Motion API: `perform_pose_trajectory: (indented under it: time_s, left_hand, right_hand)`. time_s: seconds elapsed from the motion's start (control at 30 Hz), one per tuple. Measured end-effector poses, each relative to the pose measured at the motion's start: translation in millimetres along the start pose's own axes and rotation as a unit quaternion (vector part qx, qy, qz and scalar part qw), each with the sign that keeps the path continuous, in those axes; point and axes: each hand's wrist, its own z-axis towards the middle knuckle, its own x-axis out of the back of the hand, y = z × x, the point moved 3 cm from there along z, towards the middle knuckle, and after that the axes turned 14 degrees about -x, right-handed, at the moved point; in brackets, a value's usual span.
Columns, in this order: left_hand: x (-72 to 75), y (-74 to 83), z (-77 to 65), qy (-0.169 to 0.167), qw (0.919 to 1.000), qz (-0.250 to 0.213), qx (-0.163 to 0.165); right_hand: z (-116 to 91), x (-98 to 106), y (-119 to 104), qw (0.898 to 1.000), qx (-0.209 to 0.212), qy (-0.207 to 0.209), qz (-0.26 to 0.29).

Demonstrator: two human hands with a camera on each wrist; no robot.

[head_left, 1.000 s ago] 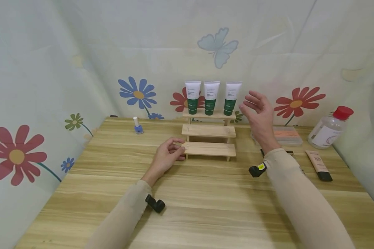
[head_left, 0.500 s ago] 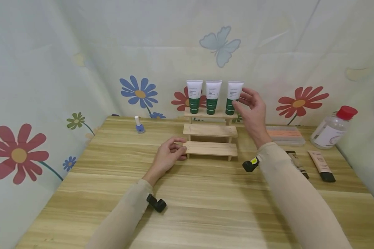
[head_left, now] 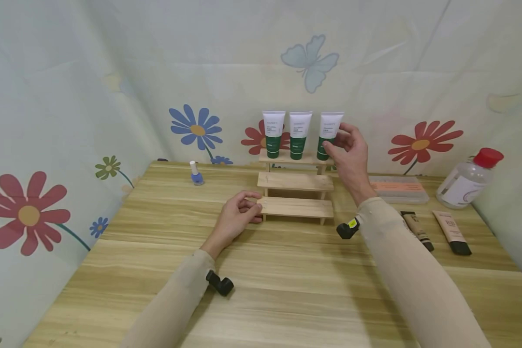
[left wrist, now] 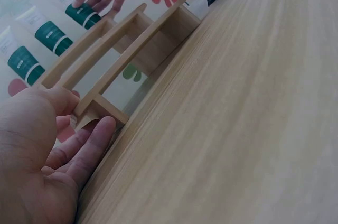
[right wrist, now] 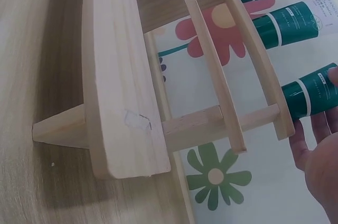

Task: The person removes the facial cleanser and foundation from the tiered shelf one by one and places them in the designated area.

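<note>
A three-tier wooden display stand [head_left: 297, 208] is on the table, with three white-and-green squeeze tubes standing on its top step. My left hand [head_left: 232, 217] holds the left end of the lowest step, thumb above and fingers below, as the left wrist view shows. At the right end of the top step, my right hand [head_left: 352, 157] pinches the rightmost tube [head_left: 330, 124] by its green lower part, thumb in front and fingers behind. The middle tube [head_left: 300, 126] and the left tube [head_left: 273, 126] stand upright beside it. Both lower steps carry nothing.
A blue nail polish bottle [head_left: 196, 178] stands left of the stand. To the right are a flat clear box [head_left: 400, 189], a clear bottle with a red cap [head_left: 465, 186], a beige tube [head_left: 451, 232] and a dark-patterned tube [head_left: 417, 231]. A flowered curtain [head_left: 226, 58] hangs behind.
My right hand has moved left from beside the stand and taken hold of the rightmost tube. The left hand keeps its place on the lowest step, and the head view has shifted slightly.
</note>
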Motion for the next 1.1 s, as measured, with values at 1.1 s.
perform_pose_trajectory:
  time_s: [1.1]
  left_hand:
    - [-0.7,0.0,0.1,-0.001,1.0000,0.000,0.003]
  right_hand:
    - [-20,43,-21,0.999,0.025,0.042,-0.010]
